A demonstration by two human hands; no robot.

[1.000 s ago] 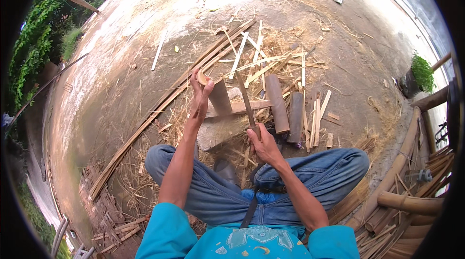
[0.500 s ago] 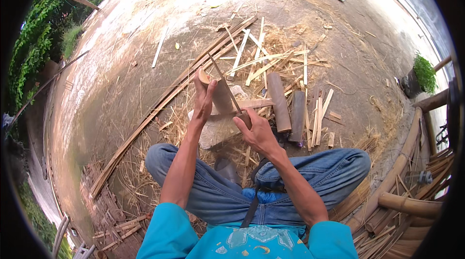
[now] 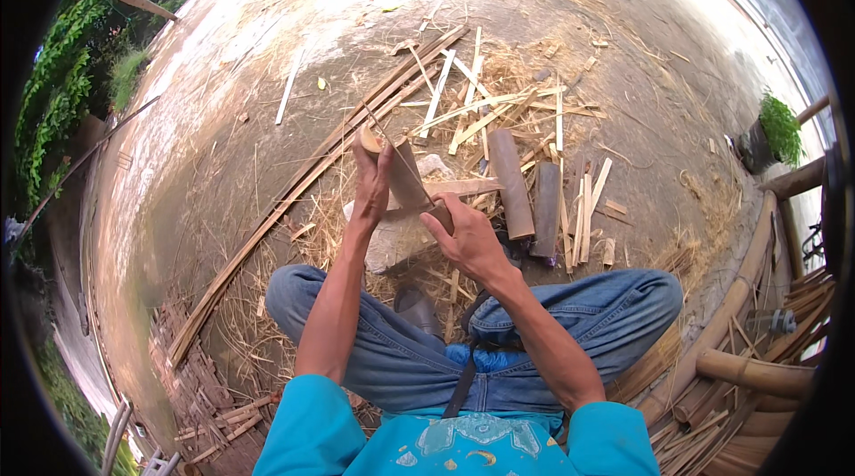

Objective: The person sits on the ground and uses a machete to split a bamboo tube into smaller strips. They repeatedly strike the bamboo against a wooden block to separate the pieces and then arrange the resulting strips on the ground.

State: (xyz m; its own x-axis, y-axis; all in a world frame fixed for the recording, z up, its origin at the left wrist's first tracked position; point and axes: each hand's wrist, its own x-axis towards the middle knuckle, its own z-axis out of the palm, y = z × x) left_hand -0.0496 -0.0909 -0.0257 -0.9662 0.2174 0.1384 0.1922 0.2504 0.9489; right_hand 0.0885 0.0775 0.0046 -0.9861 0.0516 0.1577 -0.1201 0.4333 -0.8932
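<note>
My left hand (image 3: 372,182) is closed round the upper left side of a short bamboo section (image 3: 405,175), which stands tilted over a pale stone block (image 3: 392,243). The pale cut rim of the bamboo shows at its far end. My right hand (image 3: 470,243) grips the handle of a long, thin-bladed knife (image 3: 411,166). The blade slants away to the far left along the bamboo's right side, its tip past the cut end. Whether the edge bites into the bamboo cannot be made out. A flat wood piece (image 3: 463,187) lies just behind my right hand.
Two dark bamboo sections (image 3: 511,184) lie to the right, beside pale split strips (image 3: 585,218). Further off, more strips (image 3: 485,106) lie crossed over shavings. Long brown slats (image 3: 294,195) run diagonally on the left. Bamboo poles (image 3: 753,378) are stacked at the right edge.
The knife has shifted left and nearer the bamboo section, its blade now turned edge-on and looking thinner. My right hand moved slightly left with it; my left hand stays on the bamboo.
</note>
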